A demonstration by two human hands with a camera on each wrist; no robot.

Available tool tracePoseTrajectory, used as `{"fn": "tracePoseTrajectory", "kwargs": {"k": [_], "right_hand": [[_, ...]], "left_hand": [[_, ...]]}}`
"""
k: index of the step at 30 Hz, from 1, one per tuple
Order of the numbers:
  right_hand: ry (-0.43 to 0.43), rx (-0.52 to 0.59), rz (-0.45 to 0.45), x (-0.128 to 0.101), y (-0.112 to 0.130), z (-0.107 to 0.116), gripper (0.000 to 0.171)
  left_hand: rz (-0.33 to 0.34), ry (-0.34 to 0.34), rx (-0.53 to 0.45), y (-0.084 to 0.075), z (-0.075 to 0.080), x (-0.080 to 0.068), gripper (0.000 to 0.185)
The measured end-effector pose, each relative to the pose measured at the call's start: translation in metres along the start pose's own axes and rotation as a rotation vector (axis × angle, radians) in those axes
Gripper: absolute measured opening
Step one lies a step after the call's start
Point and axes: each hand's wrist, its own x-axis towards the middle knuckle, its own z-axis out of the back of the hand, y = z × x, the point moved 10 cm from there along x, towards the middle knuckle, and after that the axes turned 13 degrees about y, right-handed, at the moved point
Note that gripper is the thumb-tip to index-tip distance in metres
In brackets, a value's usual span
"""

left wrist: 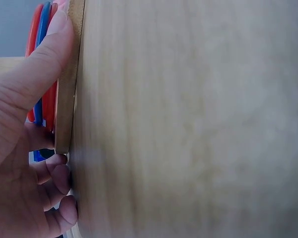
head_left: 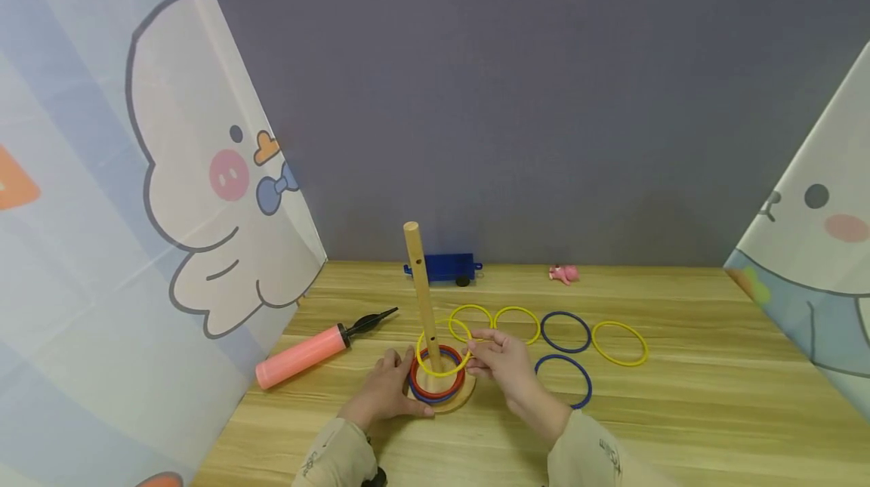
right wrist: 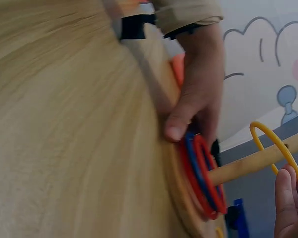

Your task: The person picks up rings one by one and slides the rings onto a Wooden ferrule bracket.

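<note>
A wooden ring-toss stand has a tall post (head_left: 420, 275) rising from a round base (head_left: 465, 399). Red rings (right wrist: 203, 148) and a blue ring between them lie stacked around the post's foot. My left hand (head_left: 387, 390) grips the base's left side; in the left wrist view its thumb (left wrist: 49, 52) lies across the edge beside the rings, and the fingers curl by the rim. With fingertips and thumb, my right hand (head_left: 504, 368) pinches a yellow ring (head_left: 438, 375). That ring encircles the post, tilted and above the stack, as the right wrist view confirms.
Right of the stand lie yellow rings (head_left: 620, 363) and blue rings (head_left: 590, 389). A pink hand pump (head_left: 302, 357) with a black nozzle lies left. Farther back are a blue toy trailer (head_left: 448, 266) and a pink figurine (head_left: 564, 273) before a grey partition (head_left: 578, 109).
</note>
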Motion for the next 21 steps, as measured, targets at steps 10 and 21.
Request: {"fn": "tracePoseTrajectory", "kwargs": {"k": [10, 21], "right_hand": [[0.042, -0.043, -0.021, 0.01, -0.038, -0.003, 0.036], [-0.023, -0.271, 0.0, 0.015, -0.041, 0.003, 0.014]], "left_hand": [[0.002, 0.005, 0.002, -0.001, -0.001, 0.0, 0.122], [-0.013, -0.009, 0.012, -0.002, 0.0, 0.0, 0.122]]}}
